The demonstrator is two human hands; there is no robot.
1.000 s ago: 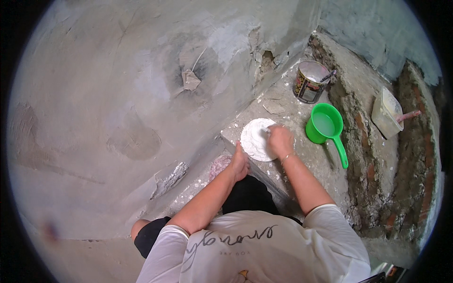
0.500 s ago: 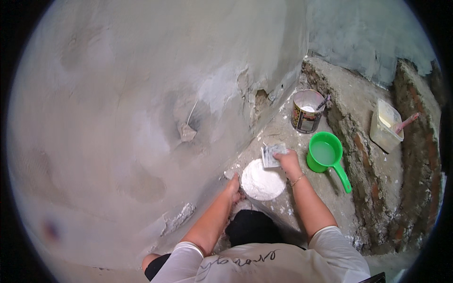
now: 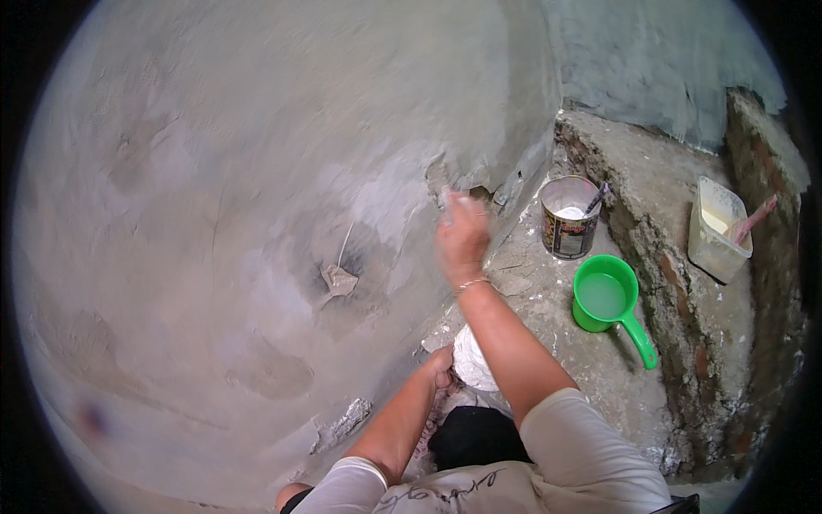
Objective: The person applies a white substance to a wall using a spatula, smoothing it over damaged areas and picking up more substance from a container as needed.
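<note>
My right hand (image 3: 465, 237) is raised to the grey plastered wall (image 3: 257, 171), fingers closed and blurred by motion. It grips a flat putty scraper, of which only a pale sliver (image 3: 446, 202) shows against the wall, beside a broken hole (image 3: 481, 194). Low between my arms, white plaster (image 3: 471, 360) fills a round bowl, partly covered by my right forearm. My left hand (image 3: 441, 367) holds the bowl by its left side, with the fingers partly hidden.
Right of my arm stands a green dipper (image 3: 604, 295) of cloudy liquid. Behind it is a paint can (image 3: 569, 231) with a dark-handled brush. A pale plastic tub (image 3: 717, 236) with a pink-handled tool rests beyond a rough brick ridge (image 3: 659, 265). A wire and scrap (image 3: 340, 280) protrude from the wall.
My right hand has moved from above the bowl up and left to the wall, taking the scraper along. My left hand stays at the bowl. The whole view has shifted slightly.
</note>
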